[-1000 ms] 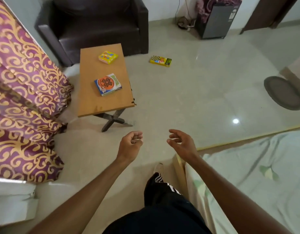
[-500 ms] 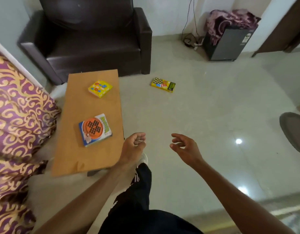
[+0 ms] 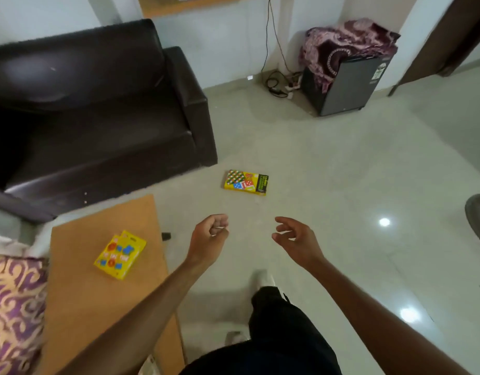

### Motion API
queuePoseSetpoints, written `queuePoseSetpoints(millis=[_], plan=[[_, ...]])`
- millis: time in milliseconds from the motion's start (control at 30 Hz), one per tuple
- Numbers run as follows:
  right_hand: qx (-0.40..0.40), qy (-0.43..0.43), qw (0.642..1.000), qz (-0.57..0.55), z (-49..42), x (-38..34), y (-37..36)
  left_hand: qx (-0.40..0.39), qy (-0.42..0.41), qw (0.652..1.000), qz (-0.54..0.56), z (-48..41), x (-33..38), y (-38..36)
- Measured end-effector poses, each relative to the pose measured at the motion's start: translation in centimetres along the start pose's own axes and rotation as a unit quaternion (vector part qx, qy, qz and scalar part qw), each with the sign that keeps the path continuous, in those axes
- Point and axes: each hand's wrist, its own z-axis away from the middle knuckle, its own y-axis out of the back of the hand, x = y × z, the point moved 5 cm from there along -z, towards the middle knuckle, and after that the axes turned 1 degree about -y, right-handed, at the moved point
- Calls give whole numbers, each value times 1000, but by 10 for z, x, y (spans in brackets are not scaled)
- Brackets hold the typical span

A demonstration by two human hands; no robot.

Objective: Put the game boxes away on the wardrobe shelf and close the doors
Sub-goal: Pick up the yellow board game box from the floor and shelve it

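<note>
A yellow game box (image 3: pixel 246 182) with a checkered picture lies flat on the floor ahead of me. A second, smaller yellow game box (image 3: pixel 120 254) lies on the low wooden table (image 3: pixel 82 301) at my left. My left hand (image 3: pixel 209 235) hovers in front of me, fingers curled into a loose fist with nothing in it. My right hand (image 3: pixel 294 240) is beside it, fingers apart and empty. Both hands are nearer to me than the floor box. No wardrobe is in view.
A dark leather sofa (image 3: pixel 98 109) stands at the back left. A small grey fridge (image 3: pixel 344 85) draped with a purple cloth sits by the far wall, cables beside it. A patterned purple curtain (image 3: pixel 14 307) hangs at my left. A dark mat edge (image 3: pixel 478 220) shows at right.
I have walked forward: the table slid down-left and the orange-fronted box on it dropped out of view. The floor box is closer. Both hands kept their pose.
</note>
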Motion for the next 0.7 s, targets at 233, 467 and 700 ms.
queuePoseSetpoints(millis=[233,467,700], plan=[[26,-76,994,-72,-249,6,1,-52,9,994,-92,-262,30,-34],[56,-236,961,-133,-463,73,-33,-160,76,958,-227,-512,-6,-95],[41,-354,925,-129,-625,225,-138,-328,126,856,-379,-700,-177,-190]])
